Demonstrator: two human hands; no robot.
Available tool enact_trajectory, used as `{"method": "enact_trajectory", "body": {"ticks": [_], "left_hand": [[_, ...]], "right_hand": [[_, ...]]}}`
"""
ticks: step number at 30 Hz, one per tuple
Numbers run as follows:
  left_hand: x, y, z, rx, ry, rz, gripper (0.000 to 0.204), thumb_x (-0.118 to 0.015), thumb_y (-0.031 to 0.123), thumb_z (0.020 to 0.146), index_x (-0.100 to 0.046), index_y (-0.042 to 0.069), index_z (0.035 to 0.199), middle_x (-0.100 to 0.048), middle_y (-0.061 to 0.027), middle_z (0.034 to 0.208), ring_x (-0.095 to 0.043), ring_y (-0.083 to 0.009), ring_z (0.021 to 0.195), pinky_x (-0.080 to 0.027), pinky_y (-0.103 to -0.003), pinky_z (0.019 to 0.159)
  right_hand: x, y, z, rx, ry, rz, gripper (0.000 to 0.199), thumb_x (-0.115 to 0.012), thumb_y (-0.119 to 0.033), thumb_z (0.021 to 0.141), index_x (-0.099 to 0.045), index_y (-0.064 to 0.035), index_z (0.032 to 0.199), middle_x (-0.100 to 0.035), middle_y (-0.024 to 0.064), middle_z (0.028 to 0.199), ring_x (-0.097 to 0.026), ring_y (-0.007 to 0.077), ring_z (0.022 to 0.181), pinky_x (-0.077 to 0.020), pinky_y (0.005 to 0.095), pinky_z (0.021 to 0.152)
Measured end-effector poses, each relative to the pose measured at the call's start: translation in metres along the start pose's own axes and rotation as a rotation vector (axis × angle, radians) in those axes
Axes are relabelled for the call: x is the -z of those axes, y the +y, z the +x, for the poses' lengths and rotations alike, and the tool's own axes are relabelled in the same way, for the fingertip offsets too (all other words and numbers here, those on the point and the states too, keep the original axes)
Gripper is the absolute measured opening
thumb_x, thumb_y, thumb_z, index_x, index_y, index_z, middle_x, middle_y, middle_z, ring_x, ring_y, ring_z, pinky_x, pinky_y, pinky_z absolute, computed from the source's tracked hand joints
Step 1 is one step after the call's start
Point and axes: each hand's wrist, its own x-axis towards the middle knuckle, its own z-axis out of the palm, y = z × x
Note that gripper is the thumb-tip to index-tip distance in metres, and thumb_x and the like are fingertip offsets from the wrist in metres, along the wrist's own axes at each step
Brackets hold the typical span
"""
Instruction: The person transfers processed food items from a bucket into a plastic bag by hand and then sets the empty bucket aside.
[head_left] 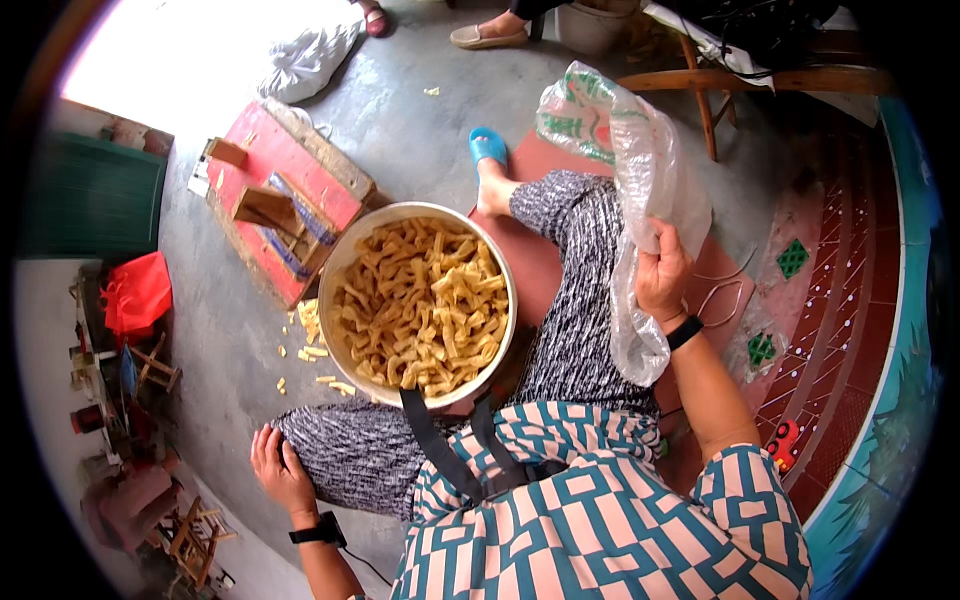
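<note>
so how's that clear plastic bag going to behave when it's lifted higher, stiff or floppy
Probably floppy: the clear plastic bag is crumpled and sags around the right hand gripping it. It looks light, since one hand holds it up and it appears empty. The thin film may well slip or billow, so its mouth would likely not stay open unaided.

A bowl (345, 262) of cut dough strips (420, 305) sits on the floor (420, 140) between the knees; a wooden cutter board (285, 200) lies behind-left of it.
</note>
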Motion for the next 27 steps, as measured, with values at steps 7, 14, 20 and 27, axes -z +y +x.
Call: {"method": "enact_trajectory", "body": {"ticks": [7,14,20,27], "left_hand": [[-0.003,-0.002,0.015,0.062,-0.092,0.051,0.021,-0.063,0.018,0.084,-0.067,0.006,0.102,-0.064,-0.0103,0.116,-0.053,-0.0303,0.117,-0.037,-0.040,0.103],[-0.031,0.065,0.072,0.257,-0.484,-0.910,0.031,-0.065,0.015,0.089,-0.062,-0.004,0.113,-0.066,-0.0080,0.105,-0.061,-0.0155,0.097,-0.048,-0.027,0.085],[-0.024,0.163,0.057,-0.207,-0.467,-0.901,0.027,-0.069,0.008,0.083,-0.064,0.003,0.110,-0.066,-0.0131,0.105,-0.063,-0.0262,0.100,-0.049,-0.034,0.088],[-0.031,0.153,0.015,-0.373,-0.930,-0.426,0.028,-0.060,0.028,0.090,-0.064,0.010,0.111,-0.066,-0.0133,0.103,-0.062,-0.0339,0.095,-0.050,-0.041,0.080]], "right_hand": [[-0.006,0.009,-0.007,-0.035,0.002,0.077,0.022,-0.056,-0.003,0.085,-0.062,-0.0067,0.106,-0.066,0.0192,0.084,-0.066,0.0373,0.078,-0.0506,0.0395,0.067],[-0.012,0.021,-0.014,-0.032,-0.006,0.089,0.018,-0.058,-0.009,0.090,-0.061,-0.0065,0.108,-0.068,0.0167,0.092,-0.068,0.0311,0.081,-0.0512,0.0364,0.070],[-0.014,0.027,-0.016,-0.004,-0.001,0.062,0.016,-0.057,-0.010,0.093,-0.061,-0.0054,0.108,-0.069,0.0151,0.092,-0.067,0.0280,0.082,-0.0508,0.0357,0.073],[-0.011,0.026,-0.017,-0.078,-0.056,0.103,0.017,-0.056,-0.009,0.093,-0.061,-0.0039,0.109,-0.067,0.0152,0.095,-0.065,0.0268,0.085,-0.0500,0.0349,0.076]]}}
